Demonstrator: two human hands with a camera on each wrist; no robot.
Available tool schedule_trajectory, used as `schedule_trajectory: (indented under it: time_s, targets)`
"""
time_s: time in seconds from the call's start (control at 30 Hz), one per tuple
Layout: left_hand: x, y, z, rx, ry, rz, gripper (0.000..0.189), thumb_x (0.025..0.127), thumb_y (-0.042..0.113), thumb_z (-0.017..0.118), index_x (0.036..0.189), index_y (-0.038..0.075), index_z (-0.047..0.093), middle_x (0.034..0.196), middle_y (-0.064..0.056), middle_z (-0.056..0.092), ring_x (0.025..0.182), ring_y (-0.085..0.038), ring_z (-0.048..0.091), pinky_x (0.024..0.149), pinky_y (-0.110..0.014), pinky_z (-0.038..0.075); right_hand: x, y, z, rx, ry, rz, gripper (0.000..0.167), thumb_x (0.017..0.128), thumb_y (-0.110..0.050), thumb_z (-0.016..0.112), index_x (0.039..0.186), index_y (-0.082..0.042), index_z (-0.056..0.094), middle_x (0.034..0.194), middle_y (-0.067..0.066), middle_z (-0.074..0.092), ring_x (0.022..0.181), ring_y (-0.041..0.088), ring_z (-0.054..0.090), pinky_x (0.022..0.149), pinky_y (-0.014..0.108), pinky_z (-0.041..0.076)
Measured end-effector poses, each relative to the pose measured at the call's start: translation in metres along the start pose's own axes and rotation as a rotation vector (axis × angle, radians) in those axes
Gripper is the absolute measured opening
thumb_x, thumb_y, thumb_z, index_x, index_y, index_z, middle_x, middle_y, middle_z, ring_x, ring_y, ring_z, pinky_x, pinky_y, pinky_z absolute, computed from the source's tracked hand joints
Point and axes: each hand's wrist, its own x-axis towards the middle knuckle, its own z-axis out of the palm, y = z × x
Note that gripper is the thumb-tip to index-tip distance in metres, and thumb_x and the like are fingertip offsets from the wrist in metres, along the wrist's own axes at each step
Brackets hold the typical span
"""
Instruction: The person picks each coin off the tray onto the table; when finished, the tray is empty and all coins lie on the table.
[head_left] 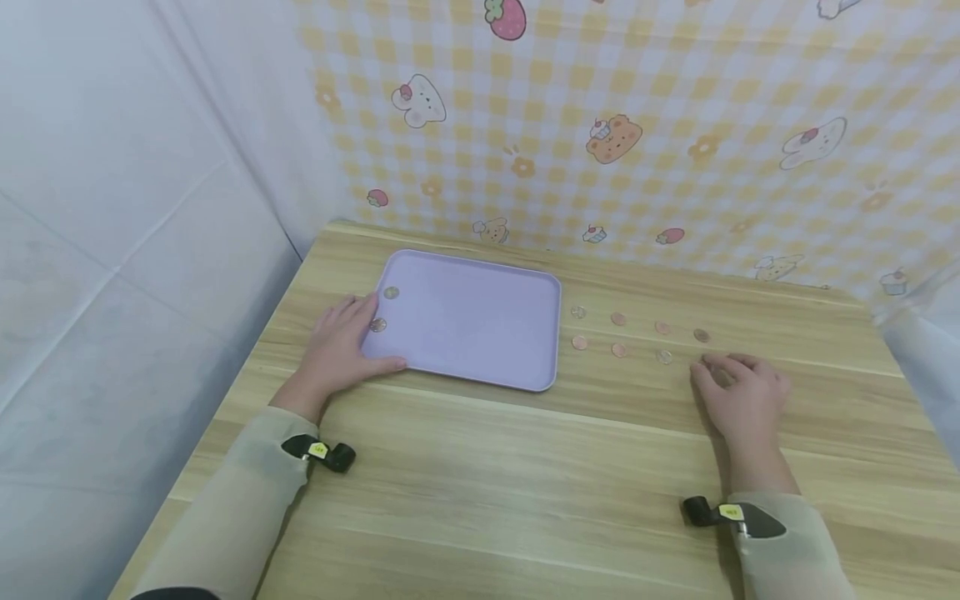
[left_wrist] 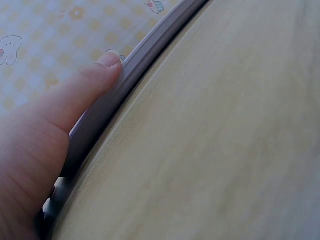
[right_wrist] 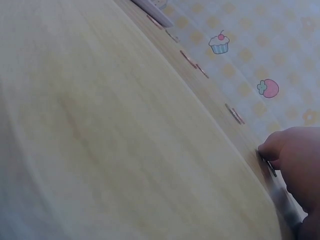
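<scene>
A shallow lilac tray point(head_left: 472, 321) lies on the table, with two coins, a farther coin point(head_left: 392, 292) and a nearer coin point(head_left: 378, 325), at its left end. My left hand point(head_left: 341, 346) rests at the tray's near left corner, fingers stretched along the left side. Its straight thumb point(left_wrist: 92, 82) touches the near rim. To the right of the tray, several coins lie flat in two rows, among them a copper coin point(head_left: 618, 350) and a silvery coin point(head_left: 664, 357). At the right end of the nearer row, my right hand point(head_left: 742, 396) pinches a coin point(right_wrist: 270, 167) low at the tabletop.
The wood-grain table point(head_left: 487, 475) ends at a yellow checked cloth point(head_left: 540, 167) with cartoon prints hanging behind it. A pale wall point(head_left: 112, 250) stands to the left. Each wrist carries a small black camera, such as the right camera point(head_left: 699, 511).
</scene>
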Motion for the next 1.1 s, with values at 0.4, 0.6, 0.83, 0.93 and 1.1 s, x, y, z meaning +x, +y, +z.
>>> schedule_trajectory:
  time_s: [0.4,0.6,0.83,0.93,1.1]
  targets:
    - [0.003,0.001,0.002,0.0,0.01,0.019,0.128,0.08,0.074,0.079,0.169,0.002,0.023,0.17,-0.023,0.033,0.159,-0.046,0.017,0.129,-0.061,0.007,0.007,-0.005,0.006,0.066,0.079,-0.071,0.034,0.096,-0.024,0.077,0.118,0.002,0.076,0.135,0.032,0.061,0.13,0.052,0.047,0.114,0.065,0.023]
    - [0.0,0.0,-0.001,0.003,-0.007,-0.008,0.129,0.079,0.073,0.08,0.169,0.001,0.023,0.17,-0.023,0.033,0.159,-0.046,0.017,0.129,-0.062,0.007,0.007,-0.027,0.016,0.064,0.064,-0.114,0.031,0.096,-0.025,0.076,0.113,0.001,0.077,0.14,0.025,0.064,0.132,0.049,0.048,0.117,0.065,0.021]
    - [0.0,-0.002,-0.002,-0.008,-0.014,-0.016,0.129,0.079,0.074,0.08,0.169,0.002,0.022,0.171,-0.023,0.032,0.16,-0.045,0.016,0.129,-0.061,0.006,0.01,-0.056,0.039,0.12,0.178,-0.282,0.02,0.09,-0.014,0.078,0.101,0.003,0.08,0.123,0.032,0.067,0.122,0.054,0.053,0.109,0.07,0.031]
    - [0.001,-0.002,-0.002,0.0,-0.014,-0.01,0.129,0.079,0.074,0.08,0.169,0.002,0.023,0.17,-0.023,0.033,0.16,-0.046,0.016,0.129,-0.062,0.007,0.013,-0.071,0.052,0.144,0.223,-0.346,0.02,0.086,-0.011,0.08,0.1,0.003,0.081,0.12,0.031,0.069,0.118,0.053,0.056,0.11,0.069,0.032]
    - [0.002,0.0,-0.003,0.002,-0.014,-0.008,0.128,0.08,0.074,0.08,0.169,0.001,0.023,0.17,-0.022,0.033,0.16,-0.046,0.016,0.129,-0.062,0.007,0.014,-0.102,0.073,0.201,0.198,-0.384,0.022,0.085,-0.012,0.08,0.102,0.002,0.08,0.122,0.03,0.067,0.119,0.052,0.053,0.108,0.065,0.034]
